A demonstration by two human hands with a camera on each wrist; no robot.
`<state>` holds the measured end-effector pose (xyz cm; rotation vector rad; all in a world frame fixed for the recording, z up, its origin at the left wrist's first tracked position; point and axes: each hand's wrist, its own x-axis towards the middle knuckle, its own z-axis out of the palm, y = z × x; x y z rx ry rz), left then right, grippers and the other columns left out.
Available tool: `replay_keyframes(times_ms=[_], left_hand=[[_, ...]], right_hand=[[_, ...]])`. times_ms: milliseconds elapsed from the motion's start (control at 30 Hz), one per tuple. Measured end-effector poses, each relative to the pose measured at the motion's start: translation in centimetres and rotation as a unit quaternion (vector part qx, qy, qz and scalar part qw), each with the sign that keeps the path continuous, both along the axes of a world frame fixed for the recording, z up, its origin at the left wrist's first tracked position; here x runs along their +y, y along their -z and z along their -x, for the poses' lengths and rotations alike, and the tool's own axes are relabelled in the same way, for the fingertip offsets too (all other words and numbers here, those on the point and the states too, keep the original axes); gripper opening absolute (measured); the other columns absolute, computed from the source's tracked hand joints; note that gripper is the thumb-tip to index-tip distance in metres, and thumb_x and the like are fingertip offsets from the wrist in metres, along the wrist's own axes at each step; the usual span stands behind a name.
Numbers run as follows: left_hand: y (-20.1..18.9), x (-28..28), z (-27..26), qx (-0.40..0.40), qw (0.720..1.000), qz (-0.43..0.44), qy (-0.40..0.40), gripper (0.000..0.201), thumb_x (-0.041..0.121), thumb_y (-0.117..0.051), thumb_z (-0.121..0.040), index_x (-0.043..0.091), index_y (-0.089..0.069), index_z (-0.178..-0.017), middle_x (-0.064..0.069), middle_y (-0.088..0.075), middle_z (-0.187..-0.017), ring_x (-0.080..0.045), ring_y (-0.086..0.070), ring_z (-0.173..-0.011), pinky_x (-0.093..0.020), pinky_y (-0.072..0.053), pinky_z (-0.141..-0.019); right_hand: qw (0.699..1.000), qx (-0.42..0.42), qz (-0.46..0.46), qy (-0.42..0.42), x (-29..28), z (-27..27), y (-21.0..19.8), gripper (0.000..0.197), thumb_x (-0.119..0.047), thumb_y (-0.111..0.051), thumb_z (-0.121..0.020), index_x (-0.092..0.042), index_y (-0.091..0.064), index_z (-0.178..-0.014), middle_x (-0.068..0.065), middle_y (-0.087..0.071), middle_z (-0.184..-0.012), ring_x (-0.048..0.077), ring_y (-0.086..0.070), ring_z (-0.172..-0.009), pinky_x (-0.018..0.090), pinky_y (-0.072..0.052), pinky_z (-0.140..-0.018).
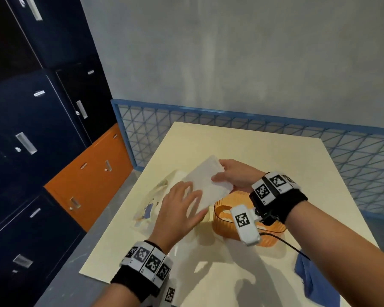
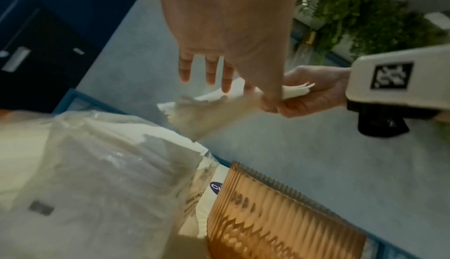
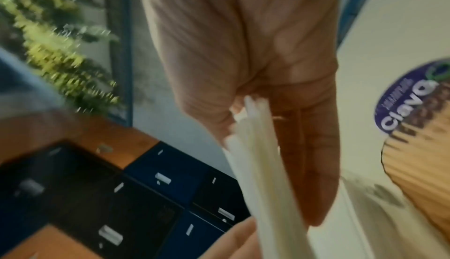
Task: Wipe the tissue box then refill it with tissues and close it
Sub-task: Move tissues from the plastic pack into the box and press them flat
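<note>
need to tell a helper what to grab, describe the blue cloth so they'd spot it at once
On the cream table, look to its near right corner, past the orange tissue box. The blue cloth lies crumpled there, the only blue fabric on the table.

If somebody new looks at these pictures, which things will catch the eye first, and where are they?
First, the white stack of tissues held up at the centre of the cream table: the right hand pinches its far end and the left hand lies with spread fingers on its near end. Just beneath sits the orange ribbed tissue box, with the crumpled clear wrapper to its left.
</note>
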<state>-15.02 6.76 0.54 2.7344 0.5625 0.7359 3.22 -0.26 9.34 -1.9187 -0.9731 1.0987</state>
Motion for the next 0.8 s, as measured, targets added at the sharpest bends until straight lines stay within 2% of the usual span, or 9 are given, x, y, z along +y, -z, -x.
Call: replay_keyframes(times_ms=[67, 133, 200, 300, 400, 500, 600, 700, 800], left_hand=[[0.3, 0.1, 0.3, -0.060, 0.991, 0.119, -0.029, 0.052, 0.056, -0.051, -0.081, 0.023, -0.057, -0.120, -0.001, -0.046, -0.134, -0.015, -0.036, -0.127, -0.029, -0.033, -0.103], [-0.2, 0.7, 0.3, -0.139, 0.953, 0.248, -0.106, 0.059, 0.051, -0.055, -0.083, 0.017, -0.049, -0.131, -0.001, -0.039, -0.139, -0.013, -0.031, -0.132, -0.027, -0.027, -0.108], [-0.9, 1.7, 0.1, -0.197, 0.873, 0.413, -0.171, 0.062, 0.040, -0.058, -0.090, 0.015, -0.035, -0.141, -0.005, -0.037, -0.143, -0.019, -0.035, -0.133, -0.034, -0.031, -0.110], [-0.3, 3.7, -0.3, -0.249, 0.699, 0.658, -0.132, 0.062, 0.037, -0.053, -0.093, 0.027, -0.021, -0.145, -0.004, -0.045, -0.138, -0.024, -0.046, -0.128, -0.036, -0.042, -0.099], [0.4, 5.6, -0.5, -0.257, 0.611, 0.742, -0.101, 0.077, 0.037, -0.068, -0.081, 0.023, -0.028, -0.145, -0.006, -0.051, -0.139, -0.027, -0.051, -0.126, -0.045, -0.045, -0.100], [-0.2, 6.1, -0.7, -0.250, 0.631, 0.727, -0.100, 0.047, 0.010, -0.052, -0.091, 0.008, -0.041, -0.137, -0.014, -0.056, -0.132, -0.031, -0.053, -0.120, -0.041, -0.048, -0.092], [-0.6, 6.6, -0.4, -0.218, 0.705, 0.661, -0.135, 0.041, -0.002, -0.045, -0.090, 0.010, -0.044, -0.130, -0.010, -0.059, -0.118, -0.028, -0.055, -0.108, -0.033, -0.050, -0.078], [-1.6, 6.7, -0.3, -0.216, 0.799, 0.542, -0.146, 0.050, -0.004, -0.043, -0.087, 0.017, -0.044, -0.132, -0.007, -0.054, -0.127, -0.024, -0.052, -0.117, -0.042, -0.046, -0.099], [-3.2, 6.2, -0.6, -0.275, 0.840, 0.449, -0.132, 0.049, -0.001, -0.045, -0.090, 0.019, -0.042, -0.134, 0.004, -0.051, -0.124, -0.012, -0.051, -0.114, -0.029, -0.045, -0.098]], right_hand=[[0.993, -0.114, -0.006, -0.023, 0.0, -0.2, -0.3, 0.033, -0.013, -0.054, -0.091, -0.006, -0.054, -0.123, 0.013, -0.061, -0.119, 0.031, -0.060, -0.105, 0.044, -0.052, -0.090], [0.991, -0.127, -0.036, -0.022, -0.1, -0.1, -0.9, 0.032, -0.017, -0.053, -0.092, -0.009, -0.054, -0.123, 0.009, -0.061, -0.117, 0.027, -0.059, -0.105, 0.039, -0.049, -0.091], [0.991, -0.116, -0.065, -0.026, -0.1, 0.1, -1.3, 0.030, -0.019, -0.051, -0.094, -0.011, -0.054, -0.123, 0.005, -0.061, -0.114, 0.023, -0.059, -0.103, 0.035, -0.048, -0.088], [0.990, -0.104, -0.091, -0.031, 0.1, 0.3, -1.1, 0.031, -0.020, -0.050, -0.095, -0.007, -0.055, -0.123, 0.009, -0.062, -0.117, 0.025, -0.059, -0.106, 0.039, -0.048, -0.094], [0.992, -0.081, -0.101, -0.013, 0.5, 0.5, 0.3, 0.033, -0.022, -0.051, -0.095, -0.005, -0.055, -0.123, 0.014, -0.063, -0.120, 0.029, -0.061, -0.108, 0.040, -0.048, -0.096], [0.994, -0.040, -0.098, 0.004, 0.8, 0.6, 1.7, 0.035, -0.022, -0.052, -0.095, -0.006, -0.055, -0.126, 0.014, -0.063, -0.122, 0.029, -0.061, -0.111, 0.046, -0.046, -0.101], [0.996, -0.025, -0.088, 0.012, 1.2, 0.4, 2.4, 0.035, -0.016, -0.051, -0.095, -0.007, -0.052, -0.128, 0.013, -0.060, -0.125, 0.030, -0.057, -0.115, 0.049, -0.043, -0.104], [0.994, -0.030, -0.102, 0.031, 1.9, 0.5, 2.5, 0.035, -0.008, -0.048, -0.094, -0.009, -0.050, -0.129, 0.011, -0.058, -0.125, 0.028, -0.055, -0.116, 0.045, -0.043, -0.103], [0.988, 0.005, -0.142, 0.066, 2.6, 0.9, 2.5, 0.029, -0.006, -0.049, -0.093, -0.017, -0.050, -0.119, 0.007, -0.058, -0.115, 0.024, -0.054, -0.109, 0.042, -0.045, -0.099]])
